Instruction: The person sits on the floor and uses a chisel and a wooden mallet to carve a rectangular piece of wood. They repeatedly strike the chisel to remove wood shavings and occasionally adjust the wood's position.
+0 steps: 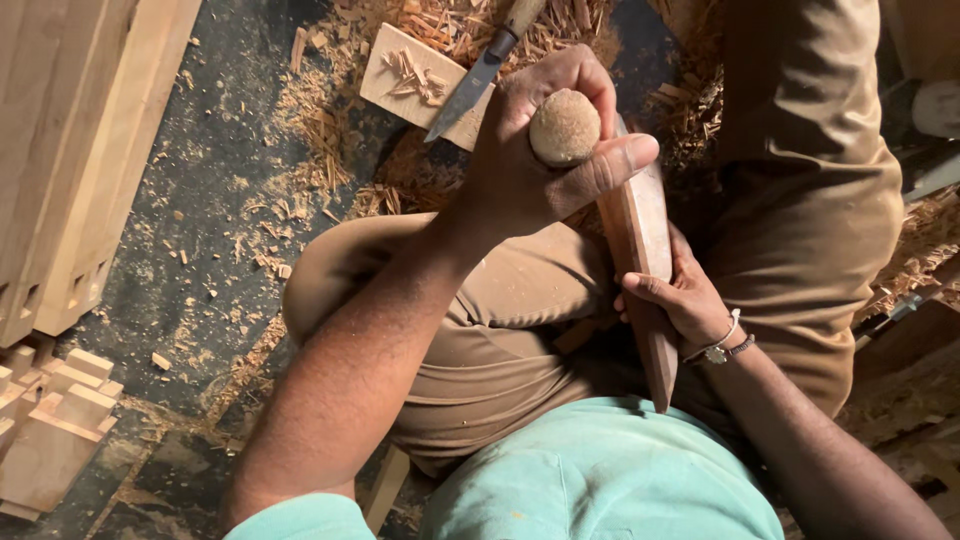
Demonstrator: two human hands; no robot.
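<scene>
Nearest, the left hand (545, 165) grips a round-topped tool handle (565, 127) while the right hand (680, 300) clasps a wooden stick (640, 240). Carving seems underway; the next cut needs the stick held steady.

Woodworking workshop, floor-level carving spot. Dark floor (190, 230) littered with wood shavings (330, 130) and chips. Stacks of cut, notched timber blocks (60, 150) left of the shavings; more notched pieces (50, 430) below those. Small flat board (410, 80) with a knife (480, 75) just right of the shavings.
</scene>
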